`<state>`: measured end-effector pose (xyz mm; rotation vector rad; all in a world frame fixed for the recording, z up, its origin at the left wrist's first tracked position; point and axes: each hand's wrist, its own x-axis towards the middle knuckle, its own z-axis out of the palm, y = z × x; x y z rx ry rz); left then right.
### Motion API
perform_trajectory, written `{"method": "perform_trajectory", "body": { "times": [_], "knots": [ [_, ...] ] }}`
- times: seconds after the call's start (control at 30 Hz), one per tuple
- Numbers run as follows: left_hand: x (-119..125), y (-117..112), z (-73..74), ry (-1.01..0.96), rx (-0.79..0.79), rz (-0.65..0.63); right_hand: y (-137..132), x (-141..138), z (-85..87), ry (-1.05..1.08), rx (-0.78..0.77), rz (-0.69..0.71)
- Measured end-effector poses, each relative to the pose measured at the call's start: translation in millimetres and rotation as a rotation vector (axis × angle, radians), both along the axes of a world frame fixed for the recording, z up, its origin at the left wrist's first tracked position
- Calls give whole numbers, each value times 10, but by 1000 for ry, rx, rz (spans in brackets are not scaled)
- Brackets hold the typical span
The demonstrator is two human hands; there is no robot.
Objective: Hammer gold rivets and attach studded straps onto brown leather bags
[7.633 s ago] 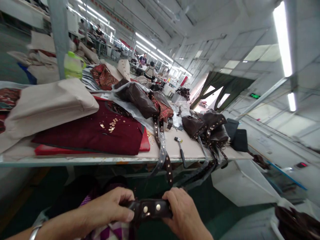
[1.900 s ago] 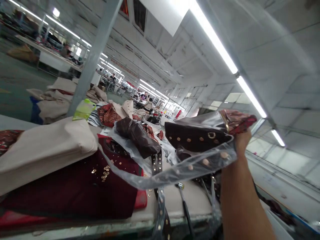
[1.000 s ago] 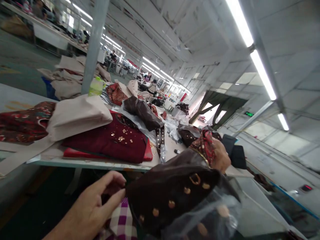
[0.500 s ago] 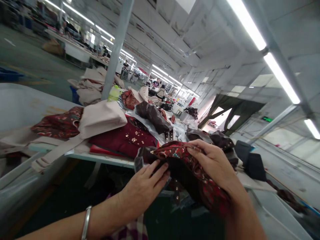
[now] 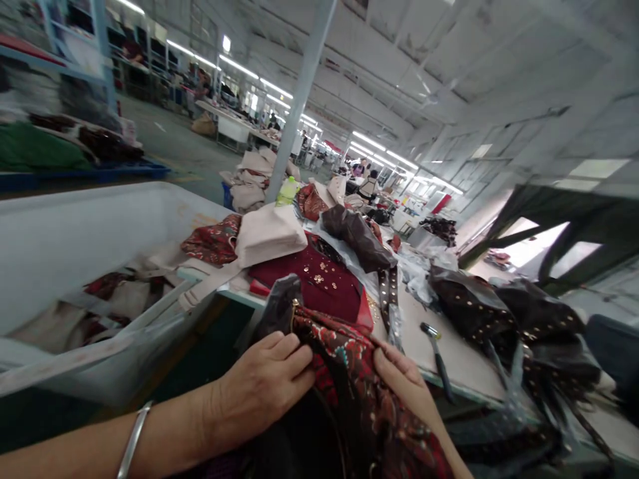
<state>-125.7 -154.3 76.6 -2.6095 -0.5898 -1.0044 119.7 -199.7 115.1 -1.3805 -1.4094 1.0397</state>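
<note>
A bag with red floral patterned lining (image 5: 344, 349) turned outward is held in front of me, over the near edge of the table. Along its opening runs a zipper, with a gold-coloured end at the upper left. My left hand (image 5: 272, 379), a silver bracelet on its wrist, is closed on the bag's dark edge. On the other side, my right hand (image 5: 407, 386) grips the patterned lining between thumb and fingers. Just beyond lies a maroon bag (image 5: 319, 279) with gold studs. The bag's lower part runs out of view.
On the table are a hammer (image 5: 438, 362), a beige bag (image 5: 272, 236) and dark studded bags (image 5: 469, 309) partly in plastic. A white bin (image 5: 100, 213) with bag pieces stands at left. A post (image 5: 302, 100) rises behind the table.
My view has swung left and down, showing more of the bin and the hammer. The left fingers, spread against the bag before, are now curled on its edge. The bag is nearer to me.
</note>
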Motion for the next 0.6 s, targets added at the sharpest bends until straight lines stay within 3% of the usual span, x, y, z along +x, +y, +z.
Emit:
{"method": "perform_trajectory", "body": {
  "times": [0.13, 0.23, 0.33, 0.4, 0.47, 0.53, 0.6],
  "knots": [
    [-237, -39, -197, 92, -70, -65, 16, -285, -250, -380, 74, 323],
    [-331, -158, -153, 185, -140, -175, 47, -514, -387, -904, -14, 420],
    [-374, -266, -40, 270, -209, -259, 49, -735, -680, -1416, -148, 439],
    [-390, -258, 16, 304, -247, -289, 13, -865, -937, -1474, -86, 574],
    [-407, -143, 49, 267, -248, -248, -13, -956, -1152, -1363, 0, 668],
    [-429, 75, 68, 158, -232, -122, 20, -981, -1259, -1228, 9, 713],
    [-458, 350, 82, 109, -320, 0, 121, -933, -1245, -1158, -19, 719]
  ]
}}
